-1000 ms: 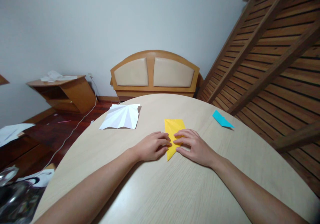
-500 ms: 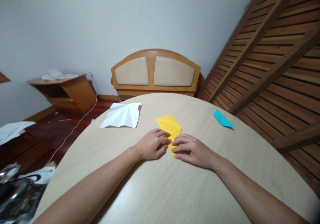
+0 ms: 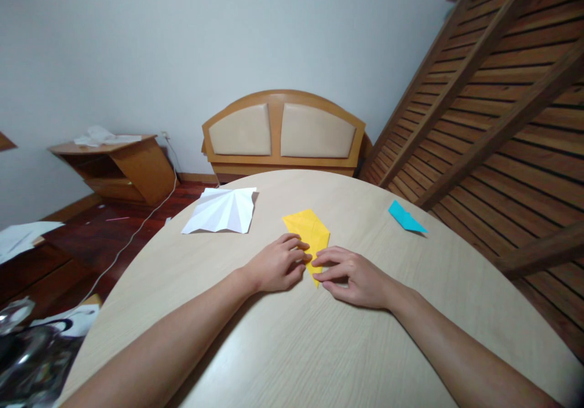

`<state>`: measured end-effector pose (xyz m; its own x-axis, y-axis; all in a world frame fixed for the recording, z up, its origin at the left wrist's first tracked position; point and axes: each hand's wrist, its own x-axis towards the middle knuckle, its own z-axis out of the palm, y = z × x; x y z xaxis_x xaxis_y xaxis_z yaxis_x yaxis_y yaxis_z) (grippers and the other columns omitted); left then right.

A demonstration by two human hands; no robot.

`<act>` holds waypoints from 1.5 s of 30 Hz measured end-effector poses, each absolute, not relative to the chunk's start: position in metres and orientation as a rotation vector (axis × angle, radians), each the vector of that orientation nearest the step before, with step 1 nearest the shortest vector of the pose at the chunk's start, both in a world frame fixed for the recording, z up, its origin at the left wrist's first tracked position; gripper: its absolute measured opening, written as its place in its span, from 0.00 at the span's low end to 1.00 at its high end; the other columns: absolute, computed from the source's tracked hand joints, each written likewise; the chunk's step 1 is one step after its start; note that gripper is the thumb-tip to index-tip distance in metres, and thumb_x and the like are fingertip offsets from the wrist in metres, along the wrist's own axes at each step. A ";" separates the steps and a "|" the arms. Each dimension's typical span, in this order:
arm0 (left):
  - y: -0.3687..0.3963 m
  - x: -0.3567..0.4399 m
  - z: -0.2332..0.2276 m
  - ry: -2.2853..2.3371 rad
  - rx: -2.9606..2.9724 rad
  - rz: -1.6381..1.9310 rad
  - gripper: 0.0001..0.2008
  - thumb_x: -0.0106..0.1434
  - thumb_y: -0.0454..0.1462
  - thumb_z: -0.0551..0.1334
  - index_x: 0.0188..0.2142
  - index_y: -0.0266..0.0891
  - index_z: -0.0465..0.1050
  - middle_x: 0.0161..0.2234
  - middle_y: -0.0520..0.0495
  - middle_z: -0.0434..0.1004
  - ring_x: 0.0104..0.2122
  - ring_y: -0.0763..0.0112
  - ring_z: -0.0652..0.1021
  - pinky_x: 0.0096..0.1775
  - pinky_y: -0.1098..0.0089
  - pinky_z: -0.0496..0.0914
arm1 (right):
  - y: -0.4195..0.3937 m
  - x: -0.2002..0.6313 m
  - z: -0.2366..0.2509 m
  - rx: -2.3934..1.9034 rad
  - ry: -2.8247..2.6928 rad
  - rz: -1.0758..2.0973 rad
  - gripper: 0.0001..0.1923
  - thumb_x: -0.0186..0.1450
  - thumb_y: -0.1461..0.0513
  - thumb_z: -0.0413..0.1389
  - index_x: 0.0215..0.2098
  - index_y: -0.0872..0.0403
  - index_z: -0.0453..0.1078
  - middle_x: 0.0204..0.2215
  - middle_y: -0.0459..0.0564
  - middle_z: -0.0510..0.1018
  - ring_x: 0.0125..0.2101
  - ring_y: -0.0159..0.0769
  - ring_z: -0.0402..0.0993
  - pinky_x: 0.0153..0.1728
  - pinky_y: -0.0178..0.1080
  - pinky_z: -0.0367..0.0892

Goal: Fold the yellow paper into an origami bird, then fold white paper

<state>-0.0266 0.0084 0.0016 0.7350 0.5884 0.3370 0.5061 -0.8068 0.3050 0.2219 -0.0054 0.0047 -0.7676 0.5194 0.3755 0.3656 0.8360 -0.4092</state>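
A folded yellow paper [image 3: 308, 230] lies flat on the round light-wood table [image 3: 319, 347], its narrow tip pointing toward me. My left hand [image 3: 276, 266] rests on the table with its fingertips pressing the paper's left edge near the tip. My right hand [image 3: 353, 275] lies on the other side, fingers curled and pinching the paper's tip against the table. The two hands almost meet over the tip.
A creased white sheet [image 3: 222, 211] lies at the table's far left, a folded blue paper [image 3: 405, 219] at the far right. Beyond stand a padded wooden headboard [image 3: 281, 132], a slatted bed frame [image 3: 493, 92] leaning right, and a low wooden shelf [image 3: 116, 165].
The yellow paper has turned counter-clockwise and slid a little left, its wide end now pointing up-left. Both hands shifted slightly left with it and closed in on its tip.
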 end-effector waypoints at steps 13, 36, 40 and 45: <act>0.005 -0.026 0.007 0.888 2.746 0.611 0.14 0.65 0.34 0.58 0.49 0.39 0.75 0.51 0.41 0.74 0.51 0.58 0.75 0.56 0.58 0.70 | -0.006 0.219 0.003 -0.618 -2.426 0.558 0.16 0.66 0.67 0.59 0.50 0.47 0.77 0.50 0.50 0.81 0.53 0.41 0.75 0.60 0.50 0.67; 0.006 -0.026 0.006 0.917 2.736 0.616 0.15 0.65 0.36 0.59 0.50 0.40 0.75 0.52 0.40 0.74 0.51 0.57 0.75 0.55 0.57 0.71 | -0.007 0.211 0.003 -0.619 -2.497 0.237 0.11 0.71 0.65 0.54 0.47 0.49 0.77 0.43 0.50 0.83 0.42 0.38 0.80 0.45 0.41 0.75; 0.005 -0.026 0.006 0.929 2.756 0.609 0.14 0.65 0.36 0.59 0.49 0.40 0.75 0.52 0.40 0.74 0.51 0.57 0.75 0.55 0.58 0.71 | -0.007 0.210 0.004 -0.630 -2.477 0.223 0.09 0.71 0.65 0.55 0.45 0.49 0.77 0.43 0.49 0.83 0.42 0.39 0.79 0.45 0.42 0.74; 0.004 -0.024 0.007 0.925 2.786 0.625 0.14 0.64 0.39 0.62 0.49 0.39 0.75 0.49 0.40 0.76 0.50 0.56 0.76 0.54 0.57 0.71 | -0.008 0.207 0.006 -0.665 -2.352 0.328 0.06 0.70 0.65 0.57 0.41 0.49 0.75 0.38 0.48 0.83 0.40 0.39 0.78 0.44 0.42 0.72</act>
<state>-0.0243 0.0038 0.0069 0.7247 0.5987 0.3412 0.5403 -0.8010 0.2578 0.2068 -0.0082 0.0061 -0.6509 0.5408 0.5328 0.3745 0.8392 -0.3943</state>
